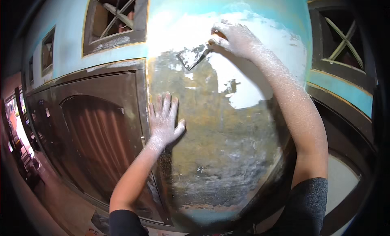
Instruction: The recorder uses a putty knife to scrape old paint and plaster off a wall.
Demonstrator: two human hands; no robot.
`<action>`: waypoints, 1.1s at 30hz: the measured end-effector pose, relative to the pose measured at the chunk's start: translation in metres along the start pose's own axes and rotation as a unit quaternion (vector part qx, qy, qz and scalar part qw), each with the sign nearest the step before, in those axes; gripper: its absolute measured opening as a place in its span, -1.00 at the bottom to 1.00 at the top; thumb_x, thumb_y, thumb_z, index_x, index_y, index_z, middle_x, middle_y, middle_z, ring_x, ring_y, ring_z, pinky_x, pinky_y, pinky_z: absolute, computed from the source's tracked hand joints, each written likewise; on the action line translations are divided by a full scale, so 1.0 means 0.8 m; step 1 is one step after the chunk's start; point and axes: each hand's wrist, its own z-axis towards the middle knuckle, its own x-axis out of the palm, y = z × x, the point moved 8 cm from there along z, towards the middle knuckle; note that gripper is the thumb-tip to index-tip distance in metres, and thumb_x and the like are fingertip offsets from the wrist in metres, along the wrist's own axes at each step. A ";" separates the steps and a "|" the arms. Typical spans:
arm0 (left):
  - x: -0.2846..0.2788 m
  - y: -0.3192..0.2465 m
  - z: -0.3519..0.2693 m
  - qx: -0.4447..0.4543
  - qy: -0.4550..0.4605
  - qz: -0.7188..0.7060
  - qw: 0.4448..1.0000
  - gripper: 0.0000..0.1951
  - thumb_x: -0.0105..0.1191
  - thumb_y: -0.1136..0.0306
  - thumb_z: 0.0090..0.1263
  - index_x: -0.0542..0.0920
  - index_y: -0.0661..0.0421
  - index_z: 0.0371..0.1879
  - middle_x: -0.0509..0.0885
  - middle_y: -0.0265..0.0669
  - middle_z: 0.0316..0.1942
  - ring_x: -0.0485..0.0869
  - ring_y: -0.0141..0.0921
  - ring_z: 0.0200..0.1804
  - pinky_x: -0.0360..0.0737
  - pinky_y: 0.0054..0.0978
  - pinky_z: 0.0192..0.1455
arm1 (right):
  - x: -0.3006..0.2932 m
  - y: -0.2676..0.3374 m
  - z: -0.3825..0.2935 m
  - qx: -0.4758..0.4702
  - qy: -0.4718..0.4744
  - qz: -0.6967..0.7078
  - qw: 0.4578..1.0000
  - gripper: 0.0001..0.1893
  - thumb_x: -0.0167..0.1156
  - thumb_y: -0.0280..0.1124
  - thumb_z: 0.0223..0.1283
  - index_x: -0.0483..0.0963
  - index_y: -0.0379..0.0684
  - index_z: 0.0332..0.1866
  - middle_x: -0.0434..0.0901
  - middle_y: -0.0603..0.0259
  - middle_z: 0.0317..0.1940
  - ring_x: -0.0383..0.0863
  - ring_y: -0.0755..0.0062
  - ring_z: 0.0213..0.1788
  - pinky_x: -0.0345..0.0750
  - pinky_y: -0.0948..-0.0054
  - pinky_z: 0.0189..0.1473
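Note:
My right hand point(236, 38), dusted white, grips the handle of a putty knife point(192, 56) at the upper part of the wall. The knife's blade, smeared with white filler, lies against the wall at the lower left of the hand. White filler point(237, 80) covers the wall around and below this hand. My left hand point(164, 120), also powdery white, rests with its fingers spread on the bare, stained wall point(213, 129), beside the door frame. It holds nothing.
To the left stands a brown wooden door point(97, 114) with a reddish curtain behind its arched panel. Above it is a framed vent point(114, 16) with crossed slats; another vent point(344, 38) is at the right. Dark framing point(341, 123) runs down the right side. Furniture stands far left.

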 end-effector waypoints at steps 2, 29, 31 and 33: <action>-0.030 -0.001 0.042 -0.003 -0.029 0.019 0.999 -0.13 0.04 -0.09 0.35 0.09 0.05 0.58 -0.07 -0.07 0.63 -0.12 0.05 0.63 -0.19 0.22 0.57 | -0.010 -0.023 -0.026 0.040 0.056 -0.045 0.997 -0.58 0.09 0.07 0.42 0.52 -0.06 0.07 0.67 0.06 -0.14 0.68 0.19 0.01 0.58 0.21 0.12; -0.037 -0.171 -0.015 0.338 0.114 -0.137 0.924 -0.55 0.23 0.12 0.28 0.60 -0.20 0.18 0.47 -0.30 0.38 0.40 -0.16 0.42 0.32 -0.02 0.41 | 0.102 0.024 -0.483 0.392 -0.201 0.408 0.800 -0.65 0.05 -0.45 0.46 0.43 -0.24 0.29 0.57 0.13 0.09 0.55 0.39 0.05 0.51 0.42 0.10; -0.057 -0.162 0.014 0.301 0.079 -0.119 0.943 -0.53 0.24 0.12 0.26 0.59 -0.21 0.20 0.41 -0.29 0.43 0.32 -0.13 0.47 0.23 0.04 0.46 | 0.116 0.041 -0.479 0.397 -0.126 0.379 0.827 -0.66 0.07 -0.44 0.46 0.46 -0.26 0.26 0.61 0.11 0.03 0.59 0.39 0.05 0.52 0.39 0.09; -0.067 -0.152 0.039 0.261 0.043 -0.100 0.959 -0.50 0.25 0.13 0.24 0.58 -0.22 0.22 0.36 -0.28 0.47 0.25 -0.10 0.52 0.14 0.10 0.51 | 0.137 0.056 -0.472 0.405 -0.144 0.477 0.767 -0.64 0.08 -0.35 0.48 0.48 -0.25 0.27 0.65 0.14 -0.12 0.61 0.46 -0.15 0.52 0.42 0.02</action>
